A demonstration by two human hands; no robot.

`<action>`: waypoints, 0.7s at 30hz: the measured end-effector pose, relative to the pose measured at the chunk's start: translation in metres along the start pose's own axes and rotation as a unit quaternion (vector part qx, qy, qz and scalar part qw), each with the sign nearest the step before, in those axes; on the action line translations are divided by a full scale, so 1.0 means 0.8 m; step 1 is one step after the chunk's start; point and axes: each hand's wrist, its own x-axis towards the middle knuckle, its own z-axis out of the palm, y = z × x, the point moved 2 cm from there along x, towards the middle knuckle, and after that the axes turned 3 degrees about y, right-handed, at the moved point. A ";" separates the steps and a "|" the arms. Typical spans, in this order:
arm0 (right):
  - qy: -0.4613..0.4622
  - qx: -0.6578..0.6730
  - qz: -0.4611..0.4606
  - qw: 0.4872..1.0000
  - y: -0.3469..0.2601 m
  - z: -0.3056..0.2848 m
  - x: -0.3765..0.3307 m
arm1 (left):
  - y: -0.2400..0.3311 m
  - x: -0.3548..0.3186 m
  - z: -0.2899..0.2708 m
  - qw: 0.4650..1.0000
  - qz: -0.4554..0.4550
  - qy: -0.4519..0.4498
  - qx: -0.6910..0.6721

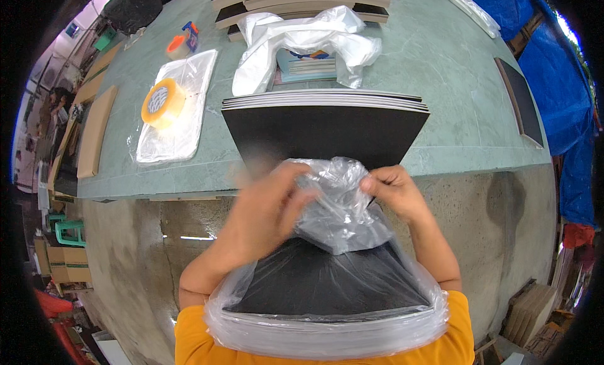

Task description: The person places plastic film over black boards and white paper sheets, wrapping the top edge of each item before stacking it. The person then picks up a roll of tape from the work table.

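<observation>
A clear plastic bag [340, 208] is bunched up between my two hands. Black panels [333, 277] show through it, their edge turned toward my orange shirt. My right hand [396, 189] pinches the bunched plastic with thumb and fingers. On its other side my left hand [267, 204] grips the bag, blurred by motion. Just beyond stands a stack of black panels [327, 129] with pale edges, outside the plastic; its lower part is hidden behind the bag and my hands.
On the green table [440, 69] a yellow tape roll [165, 104] rests on flat plastic bags [189, 129]. A tape dispenser [182, 44], crumpled white plastic [258, 50] and stacked boards [302, 0] lie farther back. A dark panel [519, 101] lies right, near blue tarp [560, 69].
</observation>
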 end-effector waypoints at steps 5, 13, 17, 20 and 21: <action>-0.016 0.214 -0.017 0.977 0.018 0.022 0.008 | -0.005 0.015 0.071 0.940 -0.144 -0.148 -0.271; 0.237 0.442 -0.014 0.865 0.012 -0.089 -0.039 | -0.275 -0.148 0.004 0.988 -0.052 0.068 0.132; 0.128 0.288 -0.042 0.948 0.042 -0.111 -0.050 | -0.337 -0.193 -0.109 0.900 -0.278 0.318 0.112; 0.001 0.245 0.030 0.969 0.035 -0.040 -0.035 | -0.200 -0.095 -0.091 0.883 -0.188 0.429 0.028; -0.038 0.236 0.051 0.970 0.030 -0.018 -0.030 | -0.161 -0.068 -0.075 0.893 -0.165 0.418 -0.031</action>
